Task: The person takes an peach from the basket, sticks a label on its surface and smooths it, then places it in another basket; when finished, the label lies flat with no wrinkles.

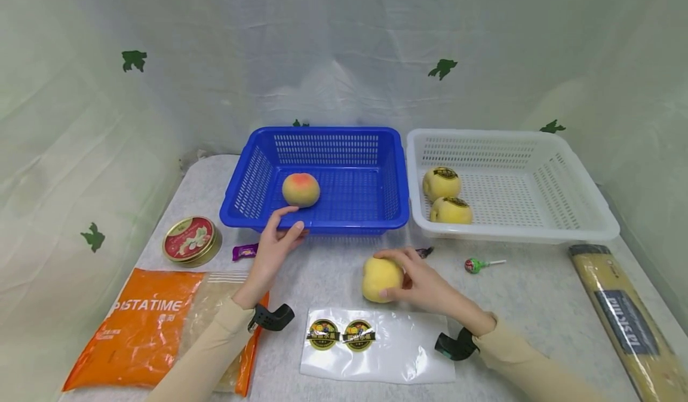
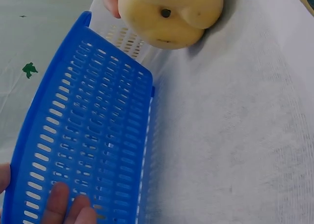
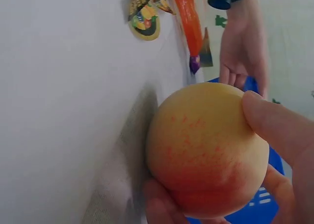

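Note:
My right hand (image 1: 424, 282) grips a yellow peach (image 1: 380, 279) low over the table, just behind a white sticker sheet (image 1: 398, 351). The right wrist view shows this peach (image 3: 208, 150) with a red blush and the thumb and fingers around it. At the front rim of the blue basket (image 1: 317, 230) is my left hand (image 1: 274, 246), fingers on both sides of the wall. The left wrist view shows its fingertips (image 2: 59, 199) against the slotted side. Inside that basket lies one red-topped peach (image 1: 301, 190). Two round black-and-gold labels (image 1: 323, 334) remain on the sheet's left half.
A white basket (image 1: 516, 232) at right holds two labelled peaches (image 1: 450, 211). A lollipop (image 1: 475, 265) lies before it, a pasta pack (image 1: 626, 318) far right. At left are a round tin (image 1: 190, 241), a purple candy (image 1: 245, 251) and an orange bag (image 1: 145, 330).

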A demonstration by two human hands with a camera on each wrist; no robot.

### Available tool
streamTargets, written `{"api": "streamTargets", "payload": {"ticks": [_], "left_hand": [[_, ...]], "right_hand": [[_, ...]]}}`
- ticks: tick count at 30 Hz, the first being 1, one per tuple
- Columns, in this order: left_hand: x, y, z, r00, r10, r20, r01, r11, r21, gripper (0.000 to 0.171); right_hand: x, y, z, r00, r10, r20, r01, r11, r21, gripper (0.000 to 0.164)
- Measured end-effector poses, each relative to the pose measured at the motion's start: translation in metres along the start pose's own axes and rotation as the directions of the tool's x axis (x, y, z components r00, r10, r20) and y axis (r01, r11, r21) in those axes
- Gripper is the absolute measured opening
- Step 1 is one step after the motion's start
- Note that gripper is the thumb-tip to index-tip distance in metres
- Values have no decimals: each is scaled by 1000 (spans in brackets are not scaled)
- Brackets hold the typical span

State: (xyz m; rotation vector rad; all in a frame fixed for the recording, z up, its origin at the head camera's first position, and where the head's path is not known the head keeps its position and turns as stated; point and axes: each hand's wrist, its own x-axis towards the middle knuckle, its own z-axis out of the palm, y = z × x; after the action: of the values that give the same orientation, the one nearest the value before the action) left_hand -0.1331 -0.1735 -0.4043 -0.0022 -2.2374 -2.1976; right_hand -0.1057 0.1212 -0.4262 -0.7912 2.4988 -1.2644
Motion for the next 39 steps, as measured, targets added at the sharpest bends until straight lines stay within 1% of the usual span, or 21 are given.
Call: {"api": "streamTargets", "payload": {"ticks": [3,5,7,8,9,10,11,14,16,17,18,20,22,23,24,27,29,32,34,36,39], "left_hand": [[-1,3,-1,999,-28,20,28,1000,1,47],[-3,5,-3,997,-53,53,53,999,-3,50],[-5,7,-5,992,-67,111,68,998,-5,52],[-7,8,-6,987,-63,151,62,998,9,53],[-9,8,-6,979,-53,195,49,998,25,53],[-12,8,-6,970,-32,240,19,998,56,53],[-16,8,-6,957,-10,290,-18,996,91,52],[-31,5,-3,901,40,432,-130,974,183,48],[-43,2,1,860,53,508,-205,947,248,43],[-50,0,3,838,43,545,-230,932,281,42],[-56,-3,5,819,31,573,-262,908,326,41],[-68,-7,10,792,-2,610,-328,841,429,42],[-79,-9,16,769,-45,638,-392,755,526,45],[-83,-11,18,762,-58,645,-422,712,561,47],[-86,-12,21,757,-66,650,-448,672,590,49],[-95,-16,28,751,-69,657,-505,580,639,55],[-98,-18,31,752,-72,656,-531,524,666,58],[-103,-22,34,749,-85,657,-563,441,699,60],[-105,-25,35,742,-83,665,-588,395,706,62],[-107,-27,36,737,-74,672,-608,364,706,64],[-108,-28,37,730,-56,681,-626,344,700,66]], "right_hand": [[-2,1,2,1000,-28,-7,28,999,-47,64],[-3,0,2,999,-42,0,42,997,-72,65],[-5,-1,0,999,-50,4,50,996,-71,64],[-6,-2,-1,999,-52,2,52,997,-63,64],[-7,-3,-2,998,-56,-1,56,997,-54,63],[-8,-4,-4,998,-61,-6,61,997,-43,62],[-10,-6,-5,998,-66,-11,66,997,-32,61],[-14,-13,-8,996,-80,-43,81,997,11,55],[-16,-17,-6,990,-124,-73,127,991,38,50],[-18,-19,-5,985,-152,-85,157,986,51,47],[-19,-20,-3,979,-185,-88,191,980,61,45],[-21,-23,1,964,-260,-62,264,962,72,38],[-24,-25,6,951,-310,7,309,948,81,33],[-25,-26,9,946,-319,58,314,946,76,30],[-27,-27,13,939,-325,112,319,945,69,28],[-31,-27,24,920,-320,227,333,943,-16,24],[-34,-26,31,908,-324,266,363,925,-113,24],[-37,-24,39,901,-323,291,395,886,-241,26],[-38,-23,42,895,-316,314,408,866,-289,27],[-40,-23,43,890,-310,333,415,855,-313,28],[-41,-22,44,883,-320,343,432,840,-329,29]]}}
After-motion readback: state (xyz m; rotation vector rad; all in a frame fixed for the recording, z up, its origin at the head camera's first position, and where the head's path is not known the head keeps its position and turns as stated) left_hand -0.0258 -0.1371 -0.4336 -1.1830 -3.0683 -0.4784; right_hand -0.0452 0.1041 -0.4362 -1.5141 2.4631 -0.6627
